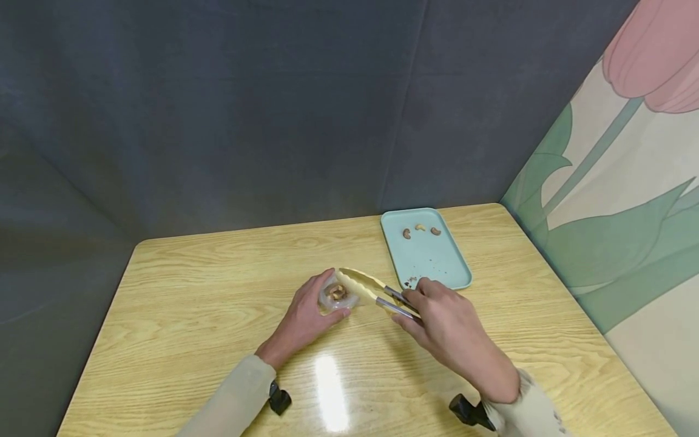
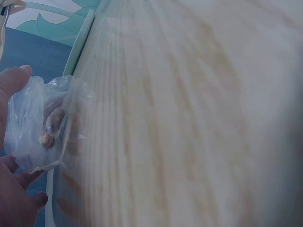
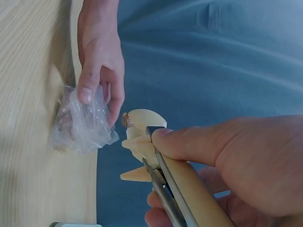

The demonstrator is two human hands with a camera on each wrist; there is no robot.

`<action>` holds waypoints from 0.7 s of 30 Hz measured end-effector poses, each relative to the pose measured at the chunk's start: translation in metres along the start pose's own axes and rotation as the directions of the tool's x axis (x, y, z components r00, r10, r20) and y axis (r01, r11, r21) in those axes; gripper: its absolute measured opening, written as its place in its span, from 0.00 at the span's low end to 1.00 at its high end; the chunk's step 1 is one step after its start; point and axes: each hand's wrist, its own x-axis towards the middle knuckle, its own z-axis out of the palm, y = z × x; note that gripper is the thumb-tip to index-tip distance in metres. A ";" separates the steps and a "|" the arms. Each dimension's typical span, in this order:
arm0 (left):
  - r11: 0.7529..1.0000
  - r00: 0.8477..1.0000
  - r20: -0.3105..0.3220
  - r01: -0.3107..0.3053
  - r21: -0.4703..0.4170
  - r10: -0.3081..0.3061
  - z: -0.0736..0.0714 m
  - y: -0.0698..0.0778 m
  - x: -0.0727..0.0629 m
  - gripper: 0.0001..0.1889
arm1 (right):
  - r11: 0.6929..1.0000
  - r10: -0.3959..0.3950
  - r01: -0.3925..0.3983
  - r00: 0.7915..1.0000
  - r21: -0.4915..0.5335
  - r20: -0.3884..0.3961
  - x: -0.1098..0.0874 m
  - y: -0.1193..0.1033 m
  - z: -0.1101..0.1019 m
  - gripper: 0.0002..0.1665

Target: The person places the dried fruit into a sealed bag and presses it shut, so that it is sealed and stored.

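Observation:
My left hand (image 1: 306, 312) holds a clear plastic bag (image 3: 87, 127) upright on the table, thumb on one side and fingers on the other. Inside the bag several brown nuts (image 2: 56, 119) show through the film. My right hand (image 1: 450, 321) grips a pair of tongs (image 1: 363, 291) with metal arms and cream scalloped tips. Those tips are spread a little and reach over the bag's mouth in the head view. At one tip, the right wrist view shows a small brown piece (image 3: 126, 119); I cannot tell whether the tongs pinch it.
A light blue tray (image 1: 426, 255) lies at the back right of the wooden table (image 1: 218, 285). Near its far end sit two brown cashews (image 1: 406, 233) and a pale cashew (image 1: 420, 227). Dark crumbs (image 1: 411, 282) lie at its near end. A dark curtain (image 1: 273, 121) hangs behind.

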 end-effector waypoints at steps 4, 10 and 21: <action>1.000 1.000 0.000 0.001 -0.003 -0.001 0.000 0.000 0.000 0.49 | 1.000 -0.004 0.004 1.000 0.007 0.006 0.000 -0.001 0.004 0.19; 1.000 1.000 -0.002 0.002 -0.001 -0.002 0.001 -0.001 0.000 0.48 | 1.000 -0.011 0.011 1.000 0.006 0.004 0.001 -0.002 0.007 0.19; 1.000 1.000 -0.006 0.005 0.010 -0.005 0.001 -0.001 0.001 0.48 | 1.000 0.001 -0.001 1.000 0.021 0.016 0.002 -0.002 0.012 0.19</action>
